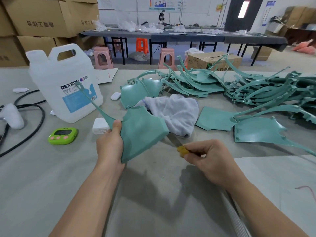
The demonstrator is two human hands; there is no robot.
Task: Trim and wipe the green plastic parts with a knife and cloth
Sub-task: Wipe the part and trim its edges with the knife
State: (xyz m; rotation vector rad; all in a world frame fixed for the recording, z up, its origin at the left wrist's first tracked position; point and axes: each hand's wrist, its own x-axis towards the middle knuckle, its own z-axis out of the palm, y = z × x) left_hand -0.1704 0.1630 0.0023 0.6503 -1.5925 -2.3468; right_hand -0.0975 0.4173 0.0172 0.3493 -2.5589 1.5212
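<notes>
On the grey table, the left hand grips a green plastic part by its left edge, thumb pressed on the front face and fingers curled behind. The part is held up off the table, and its thin strap rises up and to the left. To the right of the part, the right hand pinches the yellow handle of a knife. The blade slants up to the part's lower right edge, where its tip meets the plastic (whether it has bitten in cannot be told).

Just behind the part lies a crumpled grey cloth, touching the table. Left of the part sit a white charger block, a lime-green timer and a looping black cable. Behind the part's left side stands a white DEXCON jug, which the strap crosses in the view.

Right of the part lie two flat green panels, and behind these a tangled heap of green parts. Further behind the part are a cardboard box, pink stools, an orange stool, a long dark table and stacked cartons.
</notes>
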